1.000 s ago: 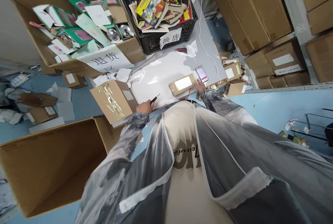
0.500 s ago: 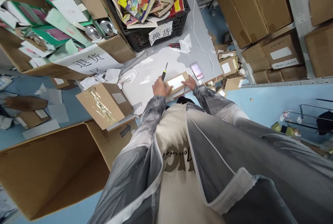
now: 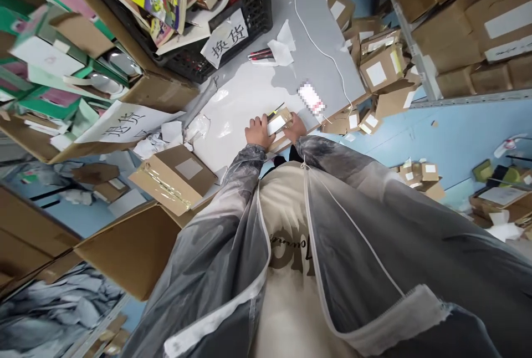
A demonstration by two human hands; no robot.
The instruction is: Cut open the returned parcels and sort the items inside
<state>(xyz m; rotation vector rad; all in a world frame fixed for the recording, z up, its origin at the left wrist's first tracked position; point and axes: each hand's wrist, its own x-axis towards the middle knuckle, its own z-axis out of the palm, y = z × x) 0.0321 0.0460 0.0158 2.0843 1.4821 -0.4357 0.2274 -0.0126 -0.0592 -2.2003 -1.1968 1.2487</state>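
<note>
A small cardboard box (image 3: 277, 124) with a white label is held tilted between my two hands at the table's near edge. My left hand (image 3: 258, 133) is closed at its left end. A yellow-and-black utility knife (image 3: 274, 111) sticks out from those same fingers, along the box's far side, its thin tip pointing away to the right. My right hand (image 3: 296, 128) is closed on the box's right end, where shiny tape shows. Right of the box and farther back lies a phone (image 3: 311, 98), its screen blurred out.
A black crate (image 3: 249, 17) of books stands at the back of the table (image 3: 245, 89). Red-and-black pens (image 3: 261, 54) lie beside crumpled paper (image 3: 283, 47). At left are a taped carton (image 3: 177, 175) and a big box (image 3: 166, 89) of green packages. A white cable (image 3: 318, 42) crosses the right side.
The small box has been tipped up from lying flatter. The knife has swung from upright to a low slant pointing right. My view has shifted, and more floor boxes show at right.
</note>
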